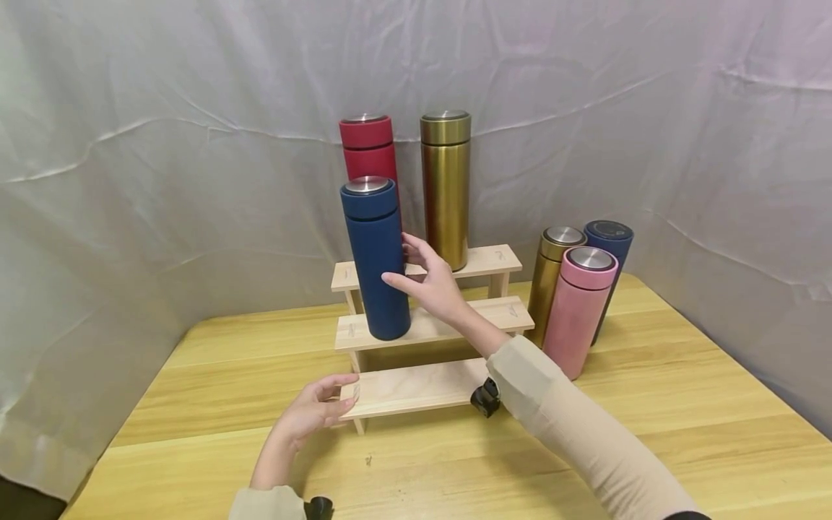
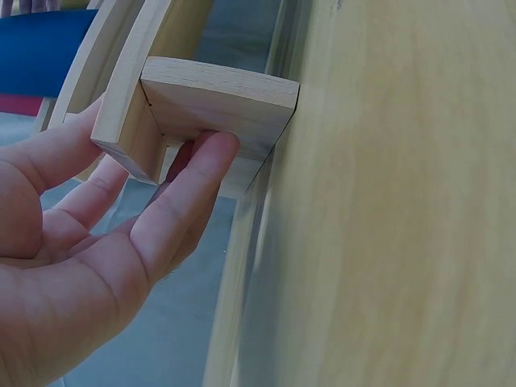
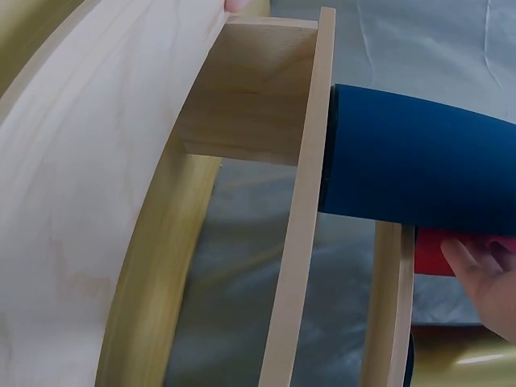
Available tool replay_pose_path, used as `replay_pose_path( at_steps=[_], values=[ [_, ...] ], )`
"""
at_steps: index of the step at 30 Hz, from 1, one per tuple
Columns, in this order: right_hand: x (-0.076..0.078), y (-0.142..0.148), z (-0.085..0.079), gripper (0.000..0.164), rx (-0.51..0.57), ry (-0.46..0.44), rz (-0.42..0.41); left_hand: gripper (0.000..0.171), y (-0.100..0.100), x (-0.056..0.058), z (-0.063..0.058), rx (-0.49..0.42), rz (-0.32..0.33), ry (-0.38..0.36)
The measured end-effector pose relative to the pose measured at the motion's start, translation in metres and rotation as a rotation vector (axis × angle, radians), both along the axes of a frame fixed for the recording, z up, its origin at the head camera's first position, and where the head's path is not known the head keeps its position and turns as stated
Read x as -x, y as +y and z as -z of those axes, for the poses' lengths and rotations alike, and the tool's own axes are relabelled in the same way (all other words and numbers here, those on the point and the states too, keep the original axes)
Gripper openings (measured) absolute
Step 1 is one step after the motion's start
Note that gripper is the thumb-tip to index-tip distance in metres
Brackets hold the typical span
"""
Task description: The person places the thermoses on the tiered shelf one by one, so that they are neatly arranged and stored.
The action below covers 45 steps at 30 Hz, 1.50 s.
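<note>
A blue insulated flask [image 1: 375, 260] with a silver lid stands upright on the middle step of a three-tier wooden display stand [image 1: 416, 390]. Beside its right side is my right hand [image 1: 432, 282], thumb overlapping the front of the flask in the head view and fingers extended near its edge. In the right wrist view the fingers are next to the flask rather than round it. My left hand [image 1: 315, 408] holds the left end of the lowest step. Its fingers [image 2: 193, 181] bend about the corner of the board and leg in the left wrist view.
On the top step stand a red flask [image 1: 367, 137], partly hidden by the blue one, and a tall gold flask [image 1: 446, 188]. Right of the stand, a pink flask [image 1: 578, 318], a shorter gold flask [image 1: 549, 274] and a dark blue flask [image 1: 614, 249] stand close together. Grey cloth hangs behind.
</note>
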State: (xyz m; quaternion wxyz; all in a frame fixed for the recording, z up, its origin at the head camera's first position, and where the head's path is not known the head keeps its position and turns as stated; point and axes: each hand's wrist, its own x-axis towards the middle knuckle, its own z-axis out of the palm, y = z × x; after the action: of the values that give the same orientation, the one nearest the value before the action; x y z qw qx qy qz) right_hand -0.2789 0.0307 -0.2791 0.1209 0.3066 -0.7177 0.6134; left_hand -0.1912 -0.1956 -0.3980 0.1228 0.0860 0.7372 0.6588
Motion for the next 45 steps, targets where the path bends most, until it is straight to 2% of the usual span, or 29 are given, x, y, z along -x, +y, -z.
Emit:
replay_pose_path(
  at_steps=[5, 12, 14, 21, 31, 45],
  values=[
    [-0.003, 0.005, 0.001, 0.059, 0.006, -0.020, 0.004, 0.048, -0.001, 0.000, 0.000, -0.002, -0.001, 0.001],
    [-0.028, 0.014, -0.016, 0.051, 0.033, -0.025, 0.027, 0.048, -0.001, 0.000, -0.001, 0.000, 0.006, 0.007],
    [-0.028, 0.017, -0.014, 0.049, 0.042, -0.024, 0.035, 0.048, -0.001, 0.000, -0.001, -0.001, 0.009, 0.007],
    [-0.010, 0.029, 0.007, 0.043, 0.085, 0.027, 0.041, 0.048, 0.000, 0.000, -0.002, -0.004, 0.008, 0.003],
    [-0.021, 0.042, 0.011, 0.037, 0.108, 0.030, 0.051, 0.049, -0.001, 0.000, -0.001, -0.004, 0.014, 0.009],
    [-0.045, 0.063, 0.012, 0.032, 0.090, 0.009, 0.069, 0.049, -0.001, -0.001, -0.001, -0.003, 0.011, -0.004]
  ],
)
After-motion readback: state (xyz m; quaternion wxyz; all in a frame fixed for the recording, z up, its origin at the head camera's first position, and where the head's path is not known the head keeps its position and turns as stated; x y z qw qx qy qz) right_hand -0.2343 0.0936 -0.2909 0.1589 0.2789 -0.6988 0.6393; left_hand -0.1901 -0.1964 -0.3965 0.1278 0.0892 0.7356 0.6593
